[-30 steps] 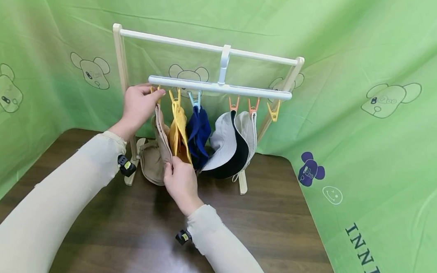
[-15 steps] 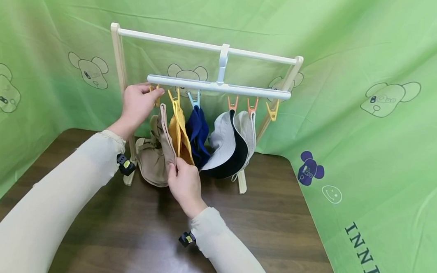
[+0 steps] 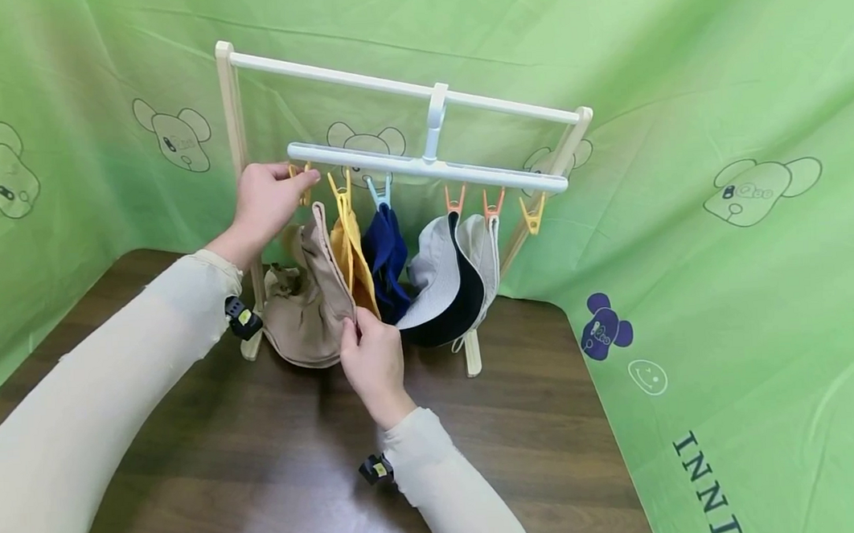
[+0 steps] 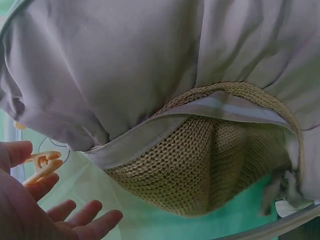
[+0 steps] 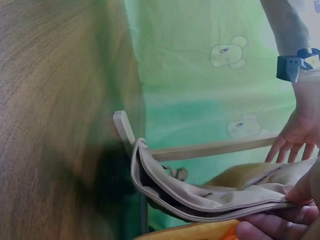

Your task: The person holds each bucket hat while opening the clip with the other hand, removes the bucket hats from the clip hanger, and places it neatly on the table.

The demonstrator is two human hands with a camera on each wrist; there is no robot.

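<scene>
At the left end of the hanger bar, my left hand (image 3: 267, 198) pinches a yellow clothespin (image 4: 44, 165) between thumb and forefinger. The beige sun hat (image 3: 307, 321), with a knitted mesh part (image 4: 185, 160) visible in the left wrist view, is apart from that clothespin. Lower down, my right hand (image 3: 376, 364) pinches the hat's brim edge (image 5: 215, 207). A yellow hat (image 3: 352, 258) hangs just right of it from another yellow clothespin (image 3: 340, 192). Beyond hang a blue hat (image 3: 386, 260) on a blue clothespin and a grey-and-black hat (image 3: 446, 290) on orange ones.
The white hanger (image 3: 393, 165) hooks over the white rod (image 3: 345, 79) of a small wooden stand (image 3: 233, 108). A bare yellow clothespin (image 3: 533, 215) hangs at its right end. A green printed cloth (image 3: 680, 108) encloses the brown wooden table (image 3: 278, 467).
The beige hat has come away from the clothespin in my left hand. My right hand has drawn its brim right and slightly down. My left hand has barely moved.
</scene>
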